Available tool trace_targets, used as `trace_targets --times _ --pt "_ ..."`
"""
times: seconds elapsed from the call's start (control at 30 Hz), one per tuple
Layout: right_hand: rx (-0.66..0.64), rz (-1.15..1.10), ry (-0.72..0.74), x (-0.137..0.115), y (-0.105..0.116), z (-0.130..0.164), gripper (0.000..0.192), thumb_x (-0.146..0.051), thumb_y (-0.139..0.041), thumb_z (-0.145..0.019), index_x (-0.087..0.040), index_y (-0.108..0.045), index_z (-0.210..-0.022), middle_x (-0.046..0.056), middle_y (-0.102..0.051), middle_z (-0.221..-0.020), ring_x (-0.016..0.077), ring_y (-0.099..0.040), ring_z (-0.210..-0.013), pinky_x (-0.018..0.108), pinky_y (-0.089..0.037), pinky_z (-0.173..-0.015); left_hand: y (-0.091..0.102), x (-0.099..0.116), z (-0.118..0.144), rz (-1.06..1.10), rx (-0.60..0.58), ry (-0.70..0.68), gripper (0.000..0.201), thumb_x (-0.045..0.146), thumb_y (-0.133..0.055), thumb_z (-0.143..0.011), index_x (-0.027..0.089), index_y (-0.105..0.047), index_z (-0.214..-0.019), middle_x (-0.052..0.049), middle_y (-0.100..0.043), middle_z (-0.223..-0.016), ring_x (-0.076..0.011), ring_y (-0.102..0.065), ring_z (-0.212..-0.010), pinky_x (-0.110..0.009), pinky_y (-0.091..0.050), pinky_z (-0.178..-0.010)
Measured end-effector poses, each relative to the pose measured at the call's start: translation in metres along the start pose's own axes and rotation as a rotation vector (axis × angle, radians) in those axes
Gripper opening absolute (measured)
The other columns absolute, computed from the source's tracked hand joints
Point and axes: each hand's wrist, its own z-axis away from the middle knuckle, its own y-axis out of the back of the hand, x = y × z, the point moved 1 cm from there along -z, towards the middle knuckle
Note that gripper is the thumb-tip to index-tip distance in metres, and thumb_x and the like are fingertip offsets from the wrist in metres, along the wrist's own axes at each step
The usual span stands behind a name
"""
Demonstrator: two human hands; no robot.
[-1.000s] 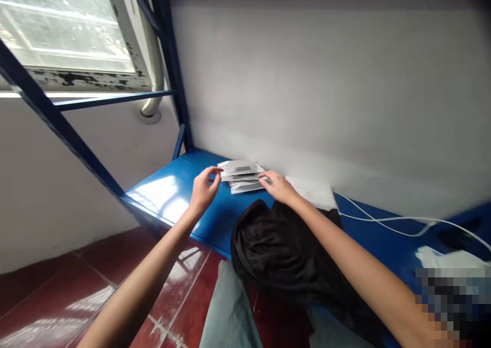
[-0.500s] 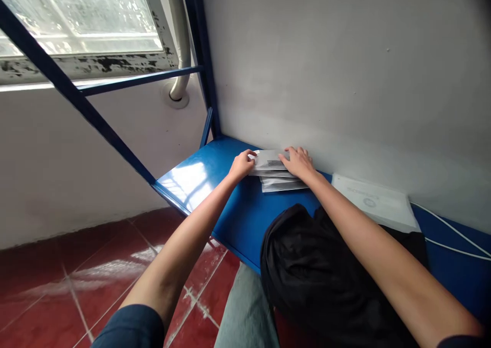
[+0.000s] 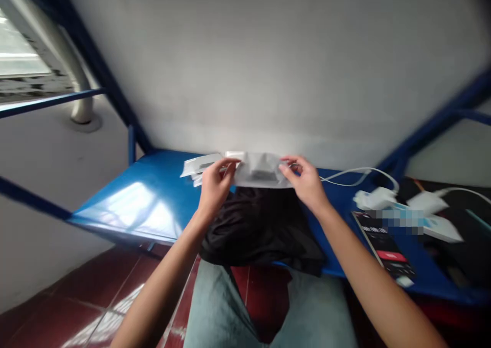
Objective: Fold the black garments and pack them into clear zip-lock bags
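A translucent white plastic bag [image 3: 264, 170] is stretched between my two hands above the blue surface, close to the wall. My left hand [image 3: 215, 185] pinches its left end between thumb and fingers. At the other end, my right hand [image 3: 307, 183] grips the bag's right edge with fingertips and thumb. A stack of flat pale packets [image 3: 199, 165] lies behind and left of my left hand, partly covered by it. Just below the bag, black cloth [image 3: 264, 230] is spread over the blue surface's front edge. Motion blurs the bag's contents.
The blue metal bunk surface [image 3: 164, 171] runs along the wall. At the right are a phone [image 3: 383, 245], a white power strip [image 3: 441, 227] with plugged-in chargers and a white cable [image 3: 345, 173]. A blue frame bar [image 3: 433, 112] slants up at right.
My view has turned right. Both hands have left the stack of packets and now hold the plastic bag, which lay to the right on the black cloth.
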Motion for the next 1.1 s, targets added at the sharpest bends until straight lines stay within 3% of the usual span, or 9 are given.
trace_targets --times 0.1,0.2,0.33,0.4,0.47,0.63,0.9,1.0,1.1 --pt "-0.002 0.059 -0.092 0.022 0.036 0.069 0.023 -0.042 -0.065 -0.095 -0.024 -0.074 -0.104 0.006 -0.060 -0.108 0.0181 -0.063 -0.089 0.029 -0.058 -0.073 -0.040 -0.009 0.050 -0.072 -0.125 0.101 0.023 0.030 -0.057 -0.099 0.021 -0.077 -0.105 -0.003 -0.077 -0.093 -0.0153 -0.067 -0.070 -0.025 -0.051 -0.067" --pt "-0.095 0.095 -0.165 0.046 0.056 0.119 0.024 -0.041 -0.059 -0.099 -0.024 -0.075 -0.106 0.009 -0.062 -0.112 0.0209 -0.066 -0.098 0.032 -0.060 -0.079 -0.063 -0.021 0.084 -0.313 -0.204 0.096 0.020 0.025 -0.059 -0.097 0.024 -0.077 -0.106 -0.005 -0.076 -0.102 -0.0196 -0.071 -0.084 -0.028 -0.053 -0.073" --pt "-0.212 0.115 -0.141 0.061 0.079 0.150 0.026 -0.032 -0.050 -0.104 -0.027 -0.073 -0.114 0.009 -0.066 -0.127 0.0235 -0.064 -0.121 0.038 -0.056 -0.099 -0.078 -0.015 0.103 -0.601 -0.233 -0.184 0.023 0.028 -0.059 -0.100 0.029 -0.074 -0.118 -0.008 -0.070 -0.126 -0.0261 -0.066 -0.114 -0.037 -0.052 -0.094" --pt "-0.241 0.133 -0.105 0.064 0.086 0.156 0.026 -0.027 -0.050 -0.103 -0.028 -0.073 -0.114 0.008 -0.066 -0.132 0.0238 -0.063 -0.125 0.041 -0.053 -0.105 -0.087 -0.009 0.108 -0.625 -0.409 -0.346 0.030 0.036 -0.062 -0.099 0.032 -0.069 -0.129 -0.008 -0.064 -0.140 -0.0296 -0.057 -0.131 -0.045 -0.046 -0.107" --pt "-0.248 0.172 -0.072 0.066 0.087 0.159 0.025 -0.023 -0.052 -0.101 -0.028 -0.073 -0.113 0.008 -0.068 -0.131 0.0244 -0.064 -0.123 0.044 -0.051 -0.108 -0.096 -0.009 0.112 -0.652 -0.552 -0.392 0.046 0.044 -0.065 -0.097 0.036 -0.059 -0.143 -0.007 -0.052 -0.156 -0.0330 -0.045 -0.145 -0.051 -0.040 -0.114" --pt "-0.206 0.222 -0.068 0.066 0.083 0.161 0.025 -0.020 -0.054 -0.098 -0.026 -0.074 -0.112 0.007 -0.075 -0.115 0.0249 -0.071 -0.109 0.042 -0.056 -0.099 -0.105 -0.018 0.118 -0.689 -0.630 -0.307 0.059 0.047 -0.057 -0.101 0.039 -0.040 -0.157 -0.005 -0.031 -0.169 -0.0331 -0.031 -0.155 -0.056 -0.033 -0.120" --pt "-0.148 0.037 -0.189 0.072 0.086 0.151 0.024 -0.036 -0.066 -0.094 -0.024 -0.073 -0.114 0.007 -0.078 -0.109 0.0231 -0.076 -0.097 0.036 -0.064 -0.087 -0.109 0.002 0.098 -0.594 -0.551 -0.355 0.033 0.025 -0.064 -0.097 0.029 -0.068 -0.130 -0.004 -0.067 -0.138 -0.0257 -0.059 -0.130 -0.046 -0.041 -0.113" --pt "-0.119 0.051 -0.179 0.073 0.084 0.150 0.020 -0.036 -0.064 -0.096 -0.024 -0.073 -0.109 0.007 -0.079 -0.103 0.0237 -0.077 -0.095 0.037 -0.063 -0.089 -0.114 0.012 0.097 -0.577 -0.550 -0.396 0.035 0.021 -0.067 -0.094 0.030 -0.068 -0.128 -0.004 -0.070 -0.132 -0.0249 -0.062 -0.121 -0.045 -0.044 -0.106" --pt "-0.112 0.098 -0.125 0.071 0.083 0.152 0.016 -0.033 -0.061 -0.098 -0.024 -0.073 -0.103 0.006 -0.079 -0.099 0.0239 -0.077 -0.093 0.037 -0.061 -0.087 -0.126 0.017 0.105 -0.539 -0.557 -0.448 0.032 0.030 -0.069 -0.095 0.030 -0.069 -0.127 -0.005 -0.070 -0.130 -0.0258 -0.061 -0.120 -0.044 -0.045 -0.101"
